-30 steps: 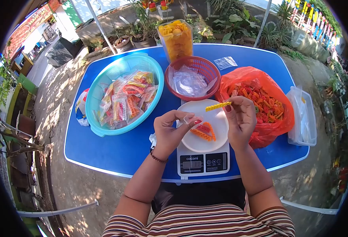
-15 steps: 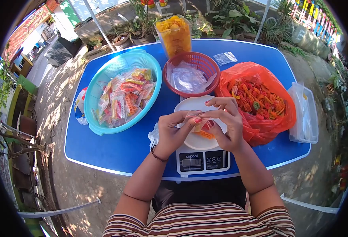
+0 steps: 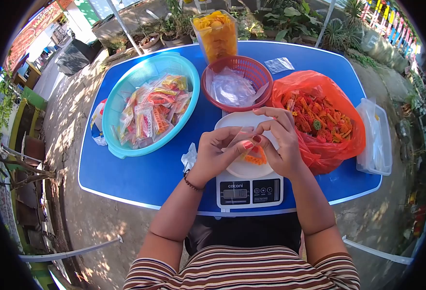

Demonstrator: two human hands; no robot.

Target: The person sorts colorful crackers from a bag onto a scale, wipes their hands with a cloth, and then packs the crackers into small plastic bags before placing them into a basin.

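Note:
My left hand (image 3: 217, 151) and my right hand (image 3: 281, 145) meet above a white plate (image 3: 228, 121). Between them is a small clear plastic bag (image 3: 243, 136), its edges pinched by thumb and fingertips on either side. Orange and red snack pieces (image 3: 255, 156) show just below the fingers, over the plate. Beneath the plate is a white kitchen scale (image 3: 250, 192) with a lit display. Just right of my right hand, a red plastic bag (image 3: 290, 87) lies wide open, full of red and orange snack pieces.
A turquoise basket (image 3: 118, 92) at left holds several filled packets. Behind the plate, a red basket (image 3: 259, 72) contains clear bags. A tub of yellow chips (image 3: 216, 41) stands at the back. At right sits a clear plastic box (image 3: 377, 140). A crumpled white plastic (image 3: 189, 157) lies by my left wrist.
My fingertips have shifted slightly on the small bag, and more of the orange pieces shows below them. The whole table sits a little higher in view.

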